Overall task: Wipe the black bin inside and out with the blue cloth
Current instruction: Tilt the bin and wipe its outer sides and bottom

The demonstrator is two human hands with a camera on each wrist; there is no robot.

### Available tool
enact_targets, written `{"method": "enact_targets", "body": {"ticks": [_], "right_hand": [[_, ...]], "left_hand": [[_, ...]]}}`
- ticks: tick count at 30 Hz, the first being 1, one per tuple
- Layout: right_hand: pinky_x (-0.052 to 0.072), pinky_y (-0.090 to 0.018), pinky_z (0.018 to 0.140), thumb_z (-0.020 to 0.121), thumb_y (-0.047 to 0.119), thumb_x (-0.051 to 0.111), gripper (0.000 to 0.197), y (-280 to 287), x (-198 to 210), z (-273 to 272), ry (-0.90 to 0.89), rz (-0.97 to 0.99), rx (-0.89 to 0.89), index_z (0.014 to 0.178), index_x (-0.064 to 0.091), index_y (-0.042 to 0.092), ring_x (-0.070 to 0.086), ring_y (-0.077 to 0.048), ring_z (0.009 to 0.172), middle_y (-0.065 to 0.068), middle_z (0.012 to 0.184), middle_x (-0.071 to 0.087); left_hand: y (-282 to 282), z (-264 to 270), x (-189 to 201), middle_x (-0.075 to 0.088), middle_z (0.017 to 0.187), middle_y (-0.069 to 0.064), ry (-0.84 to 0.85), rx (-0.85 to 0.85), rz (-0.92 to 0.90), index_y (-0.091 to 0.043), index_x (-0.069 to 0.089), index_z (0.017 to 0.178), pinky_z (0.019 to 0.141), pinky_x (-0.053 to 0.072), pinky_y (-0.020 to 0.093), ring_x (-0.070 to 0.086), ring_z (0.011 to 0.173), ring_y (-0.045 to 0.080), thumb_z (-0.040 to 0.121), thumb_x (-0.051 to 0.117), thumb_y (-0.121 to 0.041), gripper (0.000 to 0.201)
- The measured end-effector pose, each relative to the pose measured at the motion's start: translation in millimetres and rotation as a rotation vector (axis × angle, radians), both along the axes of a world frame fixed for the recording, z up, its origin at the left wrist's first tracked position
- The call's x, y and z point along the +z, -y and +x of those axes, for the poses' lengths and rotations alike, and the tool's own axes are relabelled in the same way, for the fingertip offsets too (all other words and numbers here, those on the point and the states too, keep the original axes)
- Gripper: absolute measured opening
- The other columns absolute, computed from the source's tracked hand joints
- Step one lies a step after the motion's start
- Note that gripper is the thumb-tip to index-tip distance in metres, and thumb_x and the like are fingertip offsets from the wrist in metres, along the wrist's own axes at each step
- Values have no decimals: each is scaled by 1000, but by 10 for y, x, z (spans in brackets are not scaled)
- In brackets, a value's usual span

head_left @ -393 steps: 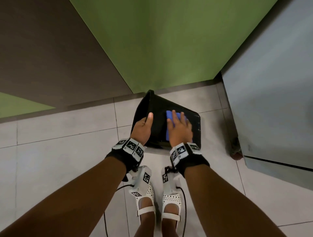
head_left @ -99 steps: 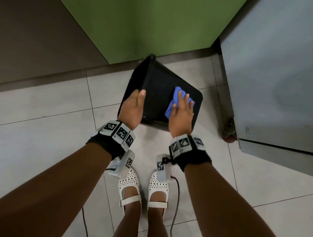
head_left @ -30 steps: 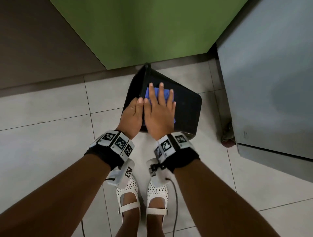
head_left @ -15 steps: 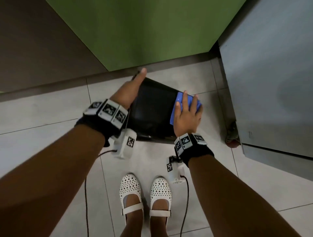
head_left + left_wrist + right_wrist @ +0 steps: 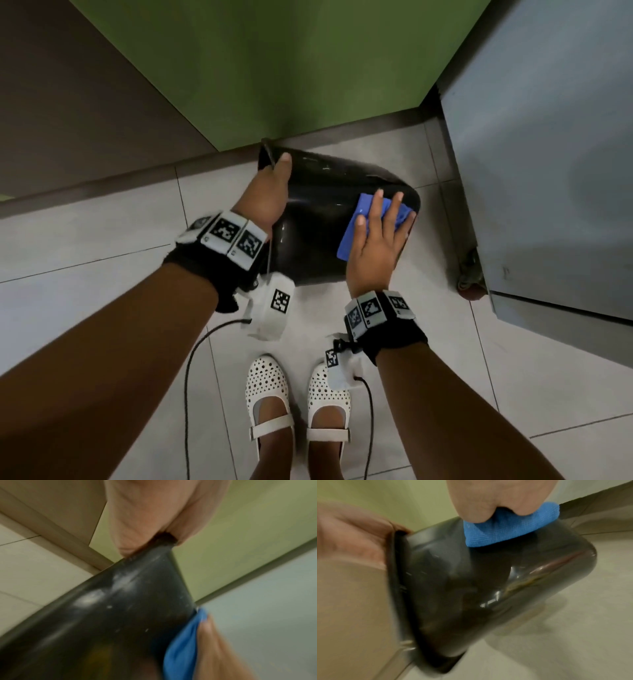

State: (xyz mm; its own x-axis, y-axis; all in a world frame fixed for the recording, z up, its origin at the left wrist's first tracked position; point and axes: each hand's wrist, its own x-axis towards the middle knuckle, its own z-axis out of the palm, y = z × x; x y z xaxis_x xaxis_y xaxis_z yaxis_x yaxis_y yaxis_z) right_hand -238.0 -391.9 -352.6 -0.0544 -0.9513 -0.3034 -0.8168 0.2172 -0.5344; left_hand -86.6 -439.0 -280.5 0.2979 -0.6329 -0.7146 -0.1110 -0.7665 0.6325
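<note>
The black bin [image 5: 318,219] is tipped on its side above the tiled floor, rim to the left and base to the right. My left hand [image 5: 270,192] grips the rim [image 5: 397,561] at the far left, thumb on the outer wall. My right hand [image 5: 376,233] lies flat with straight fingers and presses the folded blue cloth [image 5: 349,236] against the bin's outer wall near the base. In the right wrist view the cloth [image 5: 505,527] sits under my palm on the glossy bin [image 5: 488,581]. The left wrist view shows the bin [image 5: 120,615] and cloth [image 5: 181,649]. The bin's inside is hidden.
A green wall [image 5: 291,68] stands just behind the bin, a brown wall [image 5: 85,102] to its left. A grey cabinet [image 5: 548,154] with a castor [image 5: 469,277] is close on the right. My feet in white shoes [image 5: 270,394] stand below the bin, with wrist cables hanging.
Over the last second my right hand slid the cloth from the bin's left side to its base end. My left hand moved up to the far rim and the bin turned.
</note>
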Motion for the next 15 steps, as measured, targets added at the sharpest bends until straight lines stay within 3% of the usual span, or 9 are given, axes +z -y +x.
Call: {"method": "enact_targets", "body": {"ticks": [2,4,7,8,10,12,15], "right_hand": [[2,-53,117,101,31,29,49,80,122,182,35,-103,31,148,19,21,-11,-35,142,-8,158,7],[-1,-49,114,99,37,25,50,154,185,366,78,-172,79,145,30,20,-8,-31,141,-6,156,19],[6,-49,115,96,40,23,52,249,264,530,18,-243,199,138,45,18,12,-32,144,-3,150,36],[7,-49,116,98,40,24,50,307,280,527,-2,-234,239,137,46,18,14,-31,145,-2,150,37],[8,-49,116,100,37,27,46,439,259,452,-42,-176,296,139,43,20,13,-28,145,-2,151,34],[8,-46,118,101,38,23,46,529,238,349,-79,-85,277,142,37,23,9,-24,146,0,154,29],[4,-41,120,102,39,19,48,435,227,272,-83,9,301,145,29,23,6,-21,147,2,156,24]], "left_hand": [[-111,-43,31,51,137,11,-14,14,-57,-12,46,134,113,32,42,46,128,25,91,27,-56,64],[-175,-73,36,44,144,7,15,17,-101,-13,41,138,116,27,39,40,133,20,97,24,-47,56],[-238,-46,-11,40,146,3,36,-2,-153,-12,37,139,110,21,19,35,136,13,100,23,-39,50],[-258,-34,-15,40,147,2,27,-1,-167,-12,37,140,110,21,18,34,136,12,100,23,-38,49],[-321,-23,-7,41,146,0,-40,-17,-189,-15,35,141,116,22,28,36,136,11,98,25,-44,53],[-380,7,-41,46,141,-3,-131,-32,-144,-19,36,141,113,29,32,41,132,13,97,30,-46,52],[-380,115,-54,55,125,6,-267,48,-19,-12,44,132,107,38,40,49,124,26,96,39,-39,45]]}}
